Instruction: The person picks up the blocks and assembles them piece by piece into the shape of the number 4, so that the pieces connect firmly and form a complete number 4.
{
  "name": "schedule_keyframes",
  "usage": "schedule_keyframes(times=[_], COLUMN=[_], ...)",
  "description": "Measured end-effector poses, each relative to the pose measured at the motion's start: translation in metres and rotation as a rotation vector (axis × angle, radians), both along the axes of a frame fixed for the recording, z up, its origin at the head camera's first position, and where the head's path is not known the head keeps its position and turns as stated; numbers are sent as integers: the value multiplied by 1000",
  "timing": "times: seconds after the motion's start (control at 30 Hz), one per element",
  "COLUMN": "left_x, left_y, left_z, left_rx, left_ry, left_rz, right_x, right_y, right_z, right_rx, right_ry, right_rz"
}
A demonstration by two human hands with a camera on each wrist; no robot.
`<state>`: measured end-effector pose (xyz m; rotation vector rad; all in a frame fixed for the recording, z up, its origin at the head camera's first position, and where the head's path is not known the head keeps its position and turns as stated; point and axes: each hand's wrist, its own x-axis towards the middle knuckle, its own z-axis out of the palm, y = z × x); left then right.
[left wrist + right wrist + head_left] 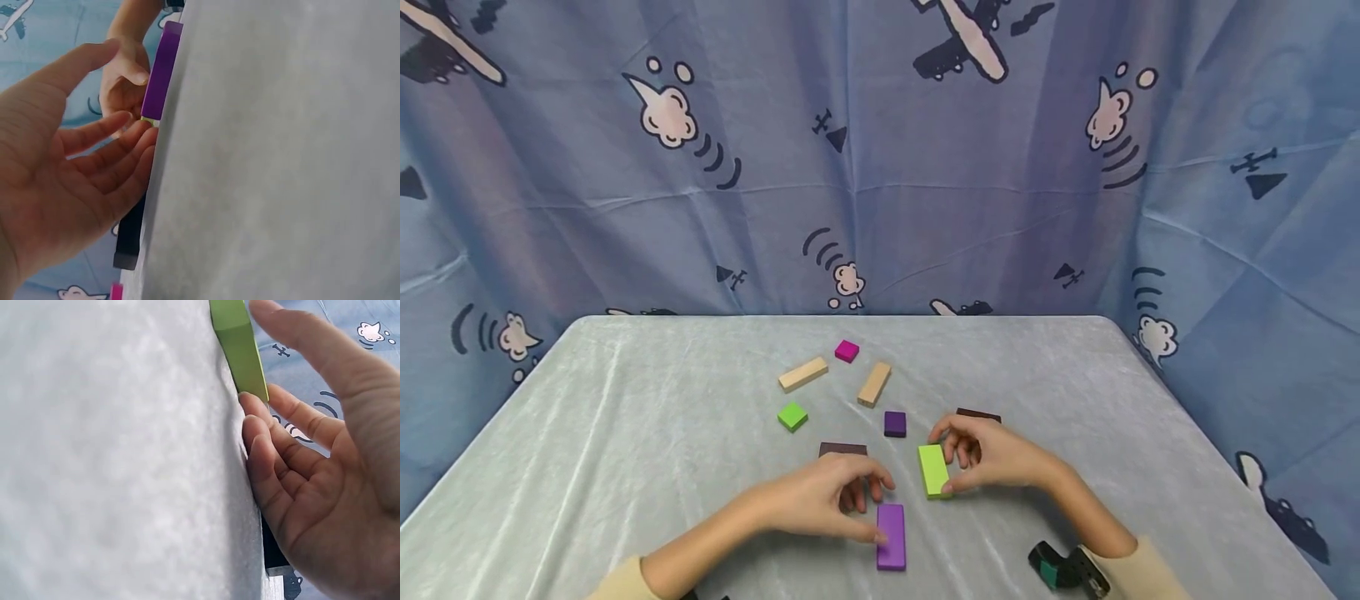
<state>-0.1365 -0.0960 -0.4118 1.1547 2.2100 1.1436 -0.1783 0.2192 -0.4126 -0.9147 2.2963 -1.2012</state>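
Two hands at paired blocks, viewed from my remote station. The left hand is loosely curved, unclosed; its left-wrist view shows me the thumb apart from the purple block, which lies at that hand's thumb side. The right hand spans the lime block lengthwise, thumb toward the near end, fingers about the far end; I cannot tell whether it pinches. I judge that this spread suits a block lying flat, whose ends offer opposed surfaces. One dark brown block sits just beyond the left hand, partly hidden, and another brown block beyond the right. Ahead, between both hands, lies the dark purple square. Farther off, the two wooden blocks, green square and magenta square lie apart, their spacing probably leaving finger room.
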Motion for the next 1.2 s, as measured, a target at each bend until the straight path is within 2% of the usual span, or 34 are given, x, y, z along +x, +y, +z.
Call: schedule_keyframes(times=[0.17,0.43,0.67,0.77,0.93,1.2], left_x=[3,8,12,11,9,5], left_y=[2,5,8,8,8,8], left_z=[-3,-5,-7,-8,-11,-13], left_rx=[-35,-91,-123,-109,-38,39], left_ry=[19,129,165,169,156,180], left_rz=[-6,-26,-3,11,50,84], right_x=[1,2,2,2,3,3], right_y=[0,-1,-1,-2,-3,-5], right_z=[1,4,2,2,2,2], right_rx=[1,18,25,24,12,3], right_ry=[2,-1,8,29,39,49], right_rz=[4,2,5,5,2,-5])
